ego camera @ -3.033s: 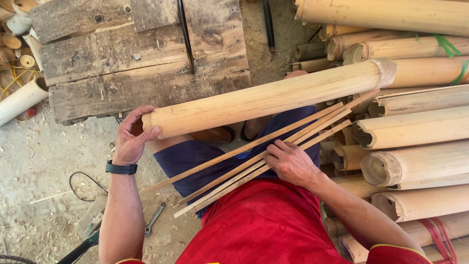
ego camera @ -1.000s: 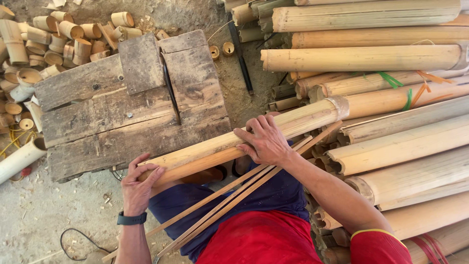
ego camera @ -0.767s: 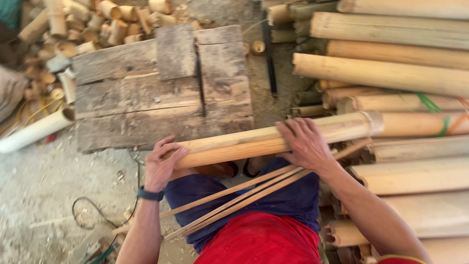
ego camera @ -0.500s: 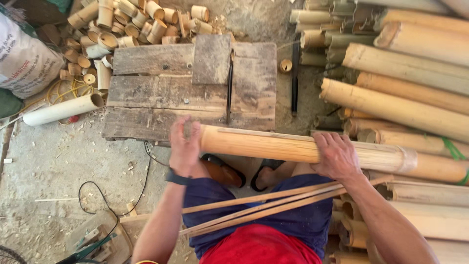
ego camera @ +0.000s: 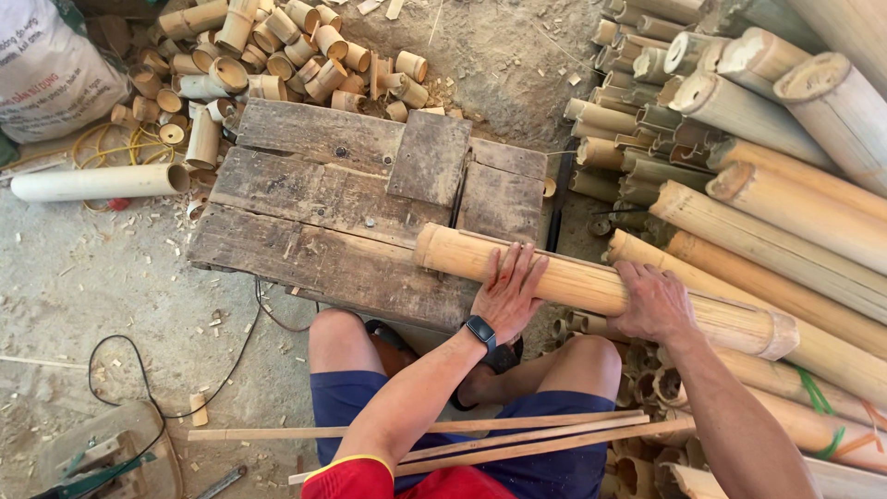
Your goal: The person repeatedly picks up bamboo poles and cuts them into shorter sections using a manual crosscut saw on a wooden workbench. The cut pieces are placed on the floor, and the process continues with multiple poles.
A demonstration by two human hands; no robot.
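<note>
a dusty concrete yard floor [ego camera: 111,277], seen from above, with a low platform of weathered grey planks [ego camera: 323,199] set in front of a seated person. a thick pale bamboo pole [ego camera: 591,286] lies across the near right corner of the planks, its cut end over the wood and its far end running off to the right onto a stack of long bamboo poles [ego camera: 785,194]; the planks appear to serve as a firm rest that keeps the working end level. the left hand [ego camera: 508,294], a dark watch at its wrist, lies flat on top of the pole with fingers spread, pressing down rather than wrapped around it. the right hand [ego camera: 652,301] sits just beside it further along the same pole, fingers curled over the top in a loose grasp; how far they reach around the underside is hidden. both hands thus touch the pole from above, near its middle, seemingly to stop the round stem from rolling. several thin bamboo strips [ego camera: 480,434] rest across the person's lap, apart from both hands, kept within easy reach. beyond the planks lies a heap of short cut bamboo rings [ego camera: 277,51], with a white pipe [ego camera: 97,182] to the left and a sack [ego camera: 51,65] in the corner. a black cable [ego camera: 222,370] trails over the floor toward a power tool [ego camera: 102,453] at lower left.
</note>
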